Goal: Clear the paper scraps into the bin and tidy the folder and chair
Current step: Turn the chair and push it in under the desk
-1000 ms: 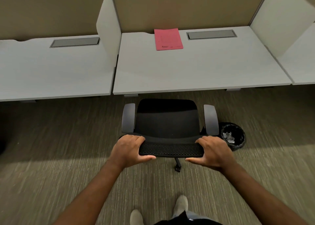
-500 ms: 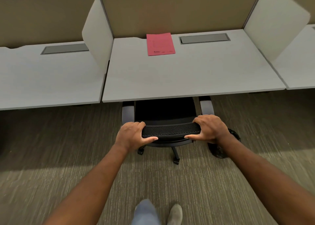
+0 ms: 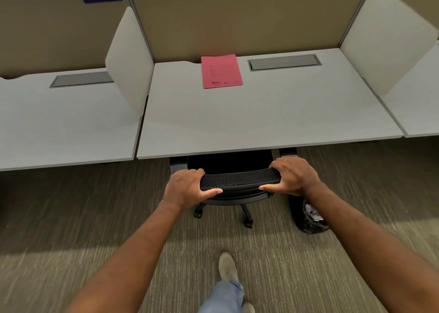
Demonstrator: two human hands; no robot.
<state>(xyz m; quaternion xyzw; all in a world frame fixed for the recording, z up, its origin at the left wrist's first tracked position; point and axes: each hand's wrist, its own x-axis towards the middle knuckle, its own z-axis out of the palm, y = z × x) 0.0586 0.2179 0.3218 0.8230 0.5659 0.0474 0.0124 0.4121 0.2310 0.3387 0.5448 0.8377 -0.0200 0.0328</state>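
A black office chair [image 3: 238, 178] stands pushed under the white desk [image 3: 261, 122]; its seat and armrests are mostly hidden beneath the desktop. My left hand [image 3: 187, 187] grips the left end of the mesh backrest top, and my right hand [image 3: 293, 176] grips the right end. A pink folder [image 3: 221, 71] lies flat at the back middle of the desk, against the partition. A black bin [image 3: 308, 217] with crumpled paper scraps inside sits on the carpet right of the chair, partly hidden by my right forearm.
White divider panels [image 3: 129, 58] rise on both sides of the desk, with neighbouring desks [image 3: 59, 122] beyond. A grey cable hatch [image 3: 283, 62] sits right of the folder. The chair's castors [image 3: 248, 223] rest on striped carpet. My foot [image 3: 228, 266] is behind the chair.
The chair has rolled forward under the desk with both hands on its backrest. I have stepped closer, and the bin is now partly behind my right forearm.
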